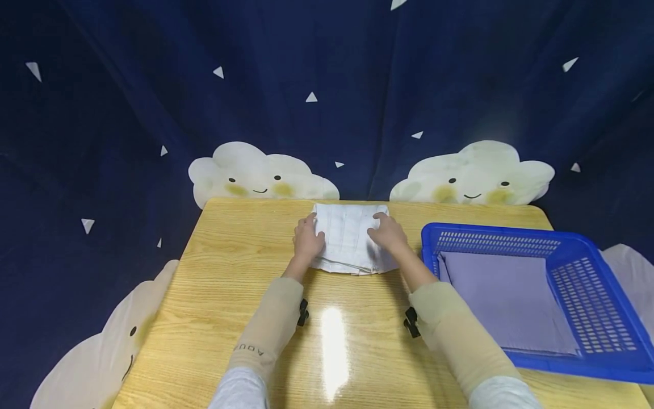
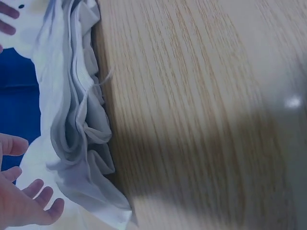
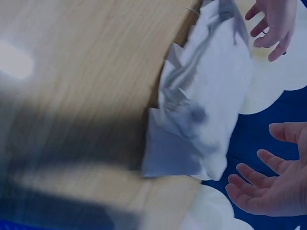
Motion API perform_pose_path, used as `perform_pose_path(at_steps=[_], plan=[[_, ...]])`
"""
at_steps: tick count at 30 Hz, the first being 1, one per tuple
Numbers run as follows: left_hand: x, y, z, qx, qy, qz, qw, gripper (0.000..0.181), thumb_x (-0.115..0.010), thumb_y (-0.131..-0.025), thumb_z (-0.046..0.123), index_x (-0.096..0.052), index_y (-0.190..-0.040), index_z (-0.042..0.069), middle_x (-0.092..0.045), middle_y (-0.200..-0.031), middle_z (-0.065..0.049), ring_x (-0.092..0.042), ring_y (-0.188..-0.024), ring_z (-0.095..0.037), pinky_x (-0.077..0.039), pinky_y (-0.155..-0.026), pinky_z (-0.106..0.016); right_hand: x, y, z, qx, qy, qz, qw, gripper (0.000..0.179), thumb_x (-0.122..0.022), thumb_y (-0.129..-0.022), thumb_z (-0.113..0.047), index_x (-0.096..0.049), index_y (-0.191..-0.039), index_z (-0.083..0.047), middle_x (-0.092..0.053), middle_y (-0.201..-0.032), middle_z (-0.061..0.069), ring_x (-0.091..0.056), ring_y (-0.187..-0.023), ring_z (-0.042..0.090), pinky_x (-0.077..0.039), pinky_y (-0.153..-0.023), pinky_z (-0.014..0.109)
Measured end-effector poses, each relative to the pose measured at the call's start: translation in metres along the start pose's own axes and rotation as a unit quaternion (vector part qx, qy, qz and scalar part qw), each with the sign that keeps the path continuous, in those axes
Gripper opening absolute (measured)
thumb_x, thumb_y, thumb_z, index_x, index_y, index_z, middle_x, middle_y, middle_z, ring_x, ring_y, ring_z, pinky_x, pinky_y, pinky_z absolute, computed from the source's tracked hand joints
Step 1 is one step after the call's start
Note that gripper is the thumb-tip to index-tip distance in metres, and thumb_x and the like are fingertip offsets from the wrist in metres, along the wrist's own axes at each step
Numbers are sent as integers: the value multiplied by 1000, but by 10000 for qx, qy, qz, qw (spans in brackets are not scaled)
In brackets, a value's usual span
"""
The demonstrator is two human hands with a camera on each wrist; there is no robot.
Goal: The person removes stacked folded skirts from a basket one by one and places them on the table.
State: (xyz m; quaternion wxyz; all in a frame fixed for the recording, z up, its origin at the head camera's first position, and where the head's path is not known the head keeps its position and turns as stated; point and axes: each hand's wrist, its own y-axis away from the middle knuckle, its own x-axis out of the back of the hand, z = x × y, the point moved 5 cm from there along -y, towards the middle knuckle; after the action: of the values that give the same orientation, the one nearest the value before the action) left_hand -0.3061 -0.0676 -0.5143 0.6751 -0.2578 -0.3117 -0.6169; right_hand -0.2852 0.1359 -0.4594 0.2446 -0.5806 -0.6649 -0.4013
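A folded white cloth lies near the table's far edge, its stacked layers and creased edges facing me. In the left wrist view the layers of this cloth show loosely bunched, with a loose thread sticking out. My left hand is over the cloth's left side, fingers spread and slightly bent. Over its right side is my right hand, also with fingers apart. Both wrist views show the left hand and right hand beside the cloth with nothing between the fingers.
To the right, a blue plastic basket with slotted walls holds a folded greyish-purple cloth. The wooden table has a bright light reflection near its front. Behind it hangs a dark blue curtain with clouds and triangles.
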Motion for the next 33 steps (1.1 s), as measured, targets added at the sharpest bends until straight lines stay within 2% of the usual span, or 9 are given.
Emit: perform_pose_path(at_steps=[5, 13, 20, 27, 33], plan=[[4, 3, 9, -297, 64, 172, 9994, 54, -56, -84, 11, -41, -135, 11, -45, -129, -17, -41, -118, -35, -33, -94, -51, 15, 5, -10, 333, 90, -80, 9994, 52, -48, -86, -21, -41, -134, -3, -52, -124, 23, -53, -94, 36, -45, -78, 45], [12, 12, 27, -726, 57, 311, 9969, 52, -56, -82, 12, -44, -133, 10, -47, -129, -17, -43, -116, -35, -34, -93, -51, 38, 13, -16, 694, 321, -135, 9970, 51, -49, -87, -22, -41, -132, 1, -52, -122, 26, -53, -100, 38, -42, -86, 47], [15, 20, 42, -1170, 166, 444, 9920, 49, -55, -83, 13, -45, -131, 10, -48, -128, -16, -44, -116, -34, -34, -92, -50, 58, 23, -15, 926, 227, -164, 9953, 50, -48, -89, -20, -39, -132, 2, -47, -125, 32, -45, -114, 44, -36, -93, 53], [14, 30, 57, -1467, 373, 616, 9866, 47, -53, -83, 16, -47, -129, 11, -51, -126, -11, -44, -117, -30, -34, -93, -47, 74, 32, -2, 970, 9, -132, 9952, 50, -49, -89, -20, -37, -134, -1, -48, -123, 31, -46, -111, 45, -38, -90, 54], [11, 39, 71, -1717, 548, 659, 9814, 45, -53, -85, 16, -47, -129, 11, -51, -125, -9, -44, -116, -27, -36, -92, -44, 83, 43, 9, 879, -298, -103, 9956, 52, -49, -91, -22, -32, -136, -3, -47, -124, 30, -50, -106, 44, -43, -82, 50]])
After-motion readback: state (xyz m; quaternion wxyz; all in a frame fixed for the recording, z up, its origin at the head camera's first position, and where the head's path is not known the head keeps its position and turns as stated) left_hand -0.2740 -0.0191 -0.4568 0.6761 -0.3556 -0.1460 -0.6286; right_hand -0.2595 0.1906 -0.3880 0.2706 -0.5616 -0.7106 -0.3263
